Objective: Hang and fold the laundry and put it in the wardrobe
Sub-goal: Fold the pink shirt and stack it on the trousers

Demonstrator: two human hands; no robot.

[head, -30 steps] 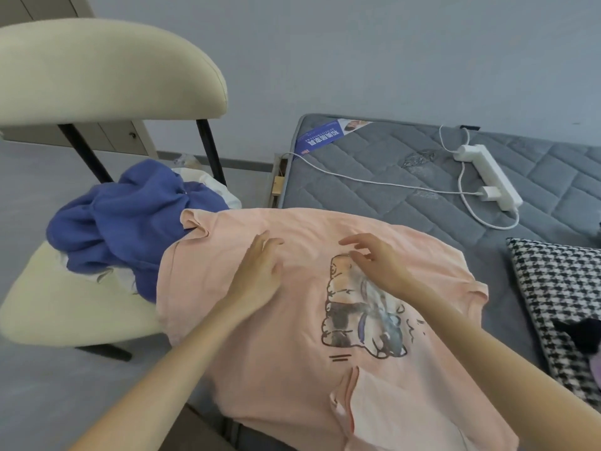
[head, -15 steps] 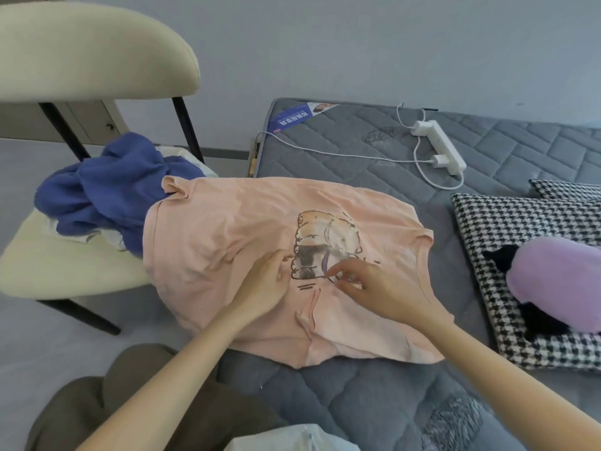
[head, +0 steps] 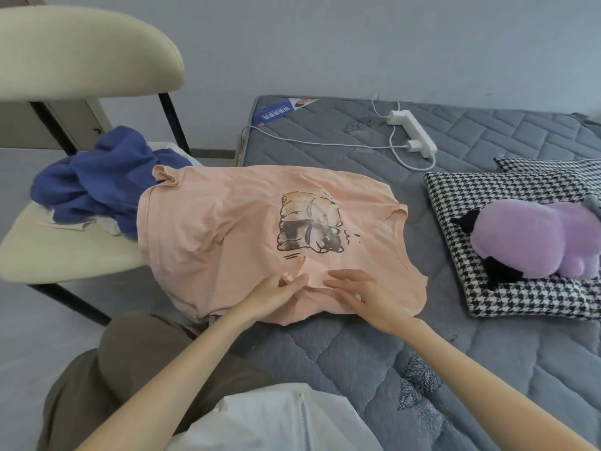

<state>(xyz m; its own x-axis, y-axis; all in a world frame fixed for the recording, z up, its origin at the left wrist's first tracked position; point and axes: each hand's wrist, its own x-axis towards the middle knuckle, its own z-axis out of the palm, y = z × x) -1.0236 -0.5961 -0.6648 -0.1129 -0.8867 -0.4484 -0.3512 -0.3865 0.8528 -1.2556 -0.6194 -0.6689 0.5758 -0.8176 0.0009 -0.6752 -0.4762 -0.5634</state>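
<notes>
A peach T-shirt (head: 227, 229) with a cartoon print lies spread across the corner of the grey mattress (head: 357, 346), its far edge draped over a chair seat. My left hand (head: 276, 292) pinches a small fold of the shirt's fabric near its front edge. Beside it, my right hand (head: 354, 292) lies on the shirt with fingers straight, pressing the cloth. A crumpled blue garment (head: 97, 180) sits on the cream chair (head: 48, 255), partly under the shirt.
A houndstooth cushion (head: 507, 255) with a purple plush toy (head: 533, 242) lies on the right of the mattress. A white power strip (head: 413, 131) and its cable lie at the back. My knee in brown trousers (head: 143, 359) is below the shirt.
Both hands have slid from the middle of the shirt's print toward its front edge. The left hand has picked up a small fold of fabric. My view has pulled back and tilted down.
</notes>
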